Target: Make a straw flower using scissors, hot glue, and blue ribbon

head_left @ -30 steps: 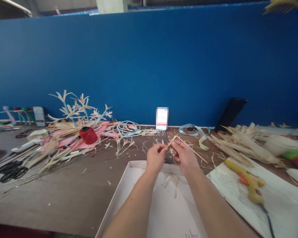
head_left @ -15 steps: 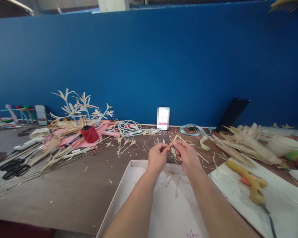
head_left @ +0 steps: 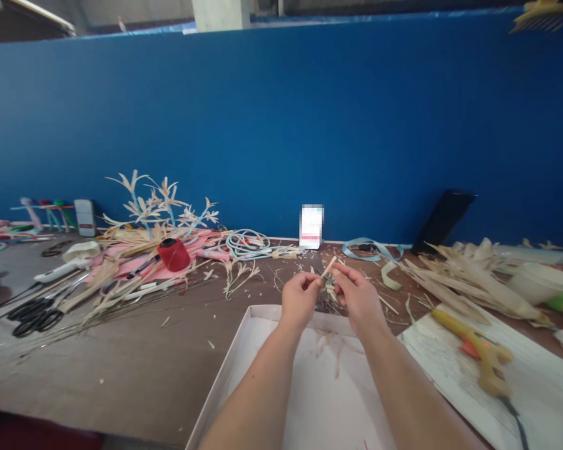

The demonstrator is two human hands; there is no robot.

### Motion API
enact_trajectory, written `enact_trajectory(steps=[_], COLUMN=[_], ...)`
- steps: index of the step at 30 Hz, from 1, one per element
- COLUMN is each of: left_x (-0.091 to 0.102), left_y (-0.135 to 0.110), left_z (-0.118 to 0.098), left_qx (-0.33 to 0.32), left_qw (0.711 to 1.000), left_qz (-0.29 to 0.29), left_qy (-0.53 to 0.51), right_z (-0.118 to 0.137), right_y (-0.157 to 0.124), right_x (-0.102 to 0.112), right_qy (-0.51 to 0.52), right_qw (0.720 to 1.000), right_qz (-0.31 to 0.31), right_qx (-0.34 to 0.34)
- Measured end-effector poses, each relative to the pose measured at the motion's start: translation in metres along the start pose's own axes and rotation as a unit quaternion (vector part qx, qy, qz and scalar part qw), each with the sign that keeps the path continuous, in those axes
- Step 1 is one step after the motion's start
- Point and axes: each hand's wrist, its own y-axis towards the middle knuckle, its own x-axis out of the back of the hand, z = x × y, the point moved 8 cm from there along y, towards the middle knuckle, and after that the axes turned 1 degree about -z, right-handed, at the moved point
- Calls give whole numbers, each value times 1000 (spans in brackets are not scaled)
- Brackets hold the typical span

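Above the far edge of a white shallow box (head_left: 234,350), my hands meet over the littered table. My left hand (head_left: 300,300) is closed in a pinch, thumb against finger, at the lower end of a short pale strip of dried husk (head_left: 329,267). My right hand (head_left: 359,297) is closed too, its thumb and forefinger at the strip's upper right side. A few thin pale pieces show between the hands, too small to make out fully. Inside the box lie some thin husk shreds (head_left: 331,344).
At left are husk flowers (head_left: 169,200), a red thread spool (head_left: 173,254) and black scissors (head_left: 35,315). A coiled pale blue cord (head_left: 246,242) and a lit phone (head_left: 311,226) stand near the blue partition (head_left: 263,125). A yellow glue gun (head_left: 481,350) and dried husks (head_left: 478,269) lie right.
The fingertips have parted slightly, and more of the pale strip shows between them. The whole view has shifted a little; the forearms keep nearly the same pose.
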Motion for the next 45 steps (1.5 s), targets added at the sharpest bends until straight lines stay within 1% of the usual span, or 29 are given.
enact_trajectory(steps=[3,8,13,18,22,24,27,30,32,35,37,41,45], left_x=[3,7,5,1,2,4,7,11,15,25,31,32,29], left_y=[2,4,3,3,4,4,4,4,6,9,12,13,10], left_z=[3,5,8,12,13,11,5,-3,-6,-4,-2,-1,-3], left_qx=[15,31,62,79,68,48,16,-17,-28,-6,19,63,83], left_qw=[999,993,981,971,976,984,996,999,999,998,997,995,992], left_qz=[-9,-27,-32,-34,-31,-30,-28,-34,-44,-65,-64,-22,5], left_qy=[-49,-112,-183,-222,-204,-167,-84,-18,-4,-15,-32,-80,-95], right_z=[-2,-7,-6,-5,-4,-2,-1,-4,-5,-4,-4,-7,-10], right_y=[0,-6,-15,-17,-17,-16,-13,-10,-9,-11,-14,-19,-25], right_x=[-2,-14,-29,-34,-33,-32,-28,-25,-25,-27,-30,-35,-42], right_qy=[-14,-49,-55,-51,-42,-48,-59,-61,-60,-55,-54,-56,-51], right_qw=[1000,997,992,990,991,991,992,992,992,991,989,982,972], right_qz=[11,60,109,128,126,122,115,107,107,118,133,173,218], right_qx=[1,-26,-36,-37,-26,-9,4,-1,-4,-7,-14,-42,-64])
